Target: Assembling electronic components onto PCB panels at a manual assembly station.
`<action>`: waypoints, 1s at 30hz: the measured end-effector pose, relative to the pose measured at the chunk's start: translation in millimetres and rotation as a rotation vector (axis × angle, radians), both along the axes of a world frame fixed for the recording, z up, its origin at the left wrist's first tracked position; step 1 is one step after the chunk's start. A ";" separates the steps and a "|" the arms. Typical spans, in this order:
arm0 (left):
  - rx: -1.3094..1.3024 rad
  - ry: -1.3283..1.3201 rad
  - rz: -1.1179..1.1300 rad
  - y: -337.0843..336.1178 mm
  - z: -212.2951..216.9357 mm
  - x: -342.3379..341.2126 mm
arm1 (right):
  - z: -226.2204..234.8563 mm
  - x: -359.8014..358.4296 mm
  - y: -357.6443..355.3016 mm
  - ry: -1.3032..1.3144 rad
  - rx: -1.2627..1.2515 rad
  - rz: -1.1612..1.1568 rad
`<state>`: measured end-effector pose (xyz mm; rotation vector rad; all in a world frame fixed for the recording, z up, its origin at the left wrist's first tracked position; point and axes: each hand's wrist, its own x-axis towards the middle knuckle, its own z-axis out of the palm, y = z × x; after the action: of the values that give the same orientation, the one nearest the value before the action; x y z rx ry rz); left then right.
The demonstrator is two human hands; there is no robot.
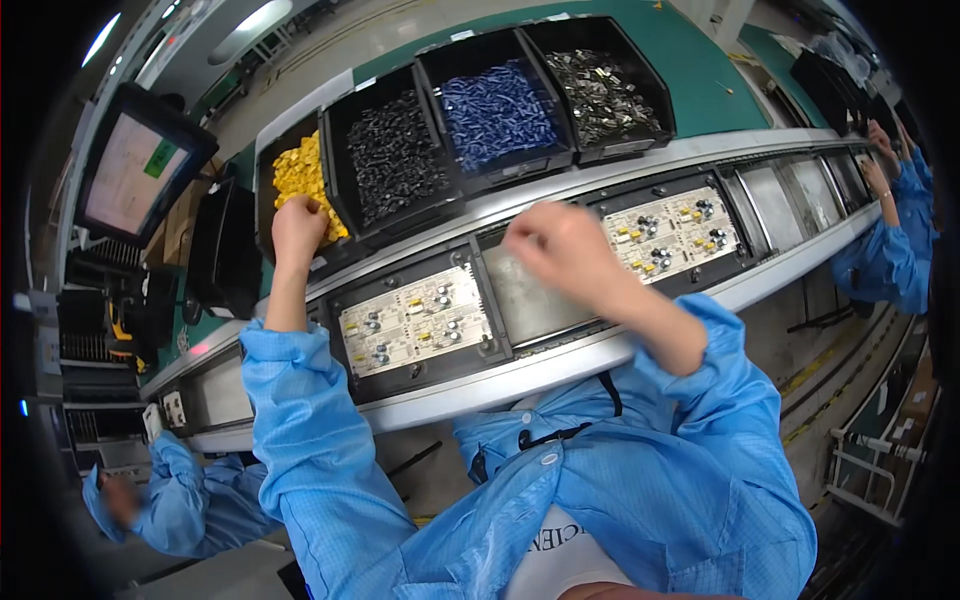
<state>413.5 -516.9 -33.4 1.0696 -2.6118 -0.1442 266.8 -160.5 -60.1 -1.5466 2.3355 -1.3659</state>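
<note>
My left hand [300, 228] reaches into the bin of small yellow components [300, 170], its fingers curled down among them. Whatever those fingers grip is hidden. Slightly blurred, my right hand [568, 250] hovers over the conveyor, between two circuit boards. Its fingers are bent together, and anything in them is too small to make out. One cream circuit board [415, 320], with black capacitors and yellow parts, lies in a dark carrier near my left forearm. A similar circuit board [675, 235] sits in a carrier beyond my right hand, which partly covers it.
Behind the conveyor rail [700, 155] stand bins of black parts [395, 160], blue parts [497, 115] and metallic parts [605, 95]. A monitor [135, 170] is at the left. Co-workers in blue sit at the far left [180, 500] and far right [895, 250].
</note>
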 end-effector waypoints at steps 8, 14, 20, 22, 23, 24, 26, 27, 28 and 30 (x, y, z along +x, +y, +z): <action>0.723 0.784 0.128 -1.2 -1.3 -2.6 | 15.5 -94.5 -66.3 0.239 0.192 -0.202; 0.207 0.122 -0.056 -12.7 -10.5 23.1 | 9.1 -107.5 -118.3 0.108 0.450 -0.061; -0.003 -0.010 -0.191 -4.8 -4.2 26.4 | 0.1 -105.6 -127.0 0.080 0.341 -0.097; -0.041 0.017 -0.205 -4.5 -5.0 24.5 | 2.8 -106.5 -126.1 0.026 0.213 -0.160; -0.039 0.025 -0.194 -4.4 -5.9 23.0 | 3.7 -105.9 -124.3 0.057 0.162 -0.183; -0.037 0.033 -0.183 -4.4 -6.5 22.5 | 4.7 -105.3 -123.6 0.058 0.162 -0.185; -0.061 0.097 -0.188 -6.4 -12.8 23.9 | 6.8 -105.8 -121.1 -0.142 0.095 -0.203; -0.083 0.159 -0.189 -7.6 -15.8 24.8 | 6.5 -106.2 -121.1 -0.141 0.095 -0.207; -0.081 0.159 -0.193 -6.9 -14.3 25.9 | 6.0 -106.2 -121.9 -0.428 -0.006 -0.184; 0.122 0.272 -0.131 -5.4 -11.9 27.7 | 6.1 -109.2 -120.6 -0.840 -0.169 -0.129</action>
<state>441.2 -522.4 -45.3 0.8478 -2.4492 -0.4514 157.5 -281.1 -53.9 -0.6166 1.8262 -1.8036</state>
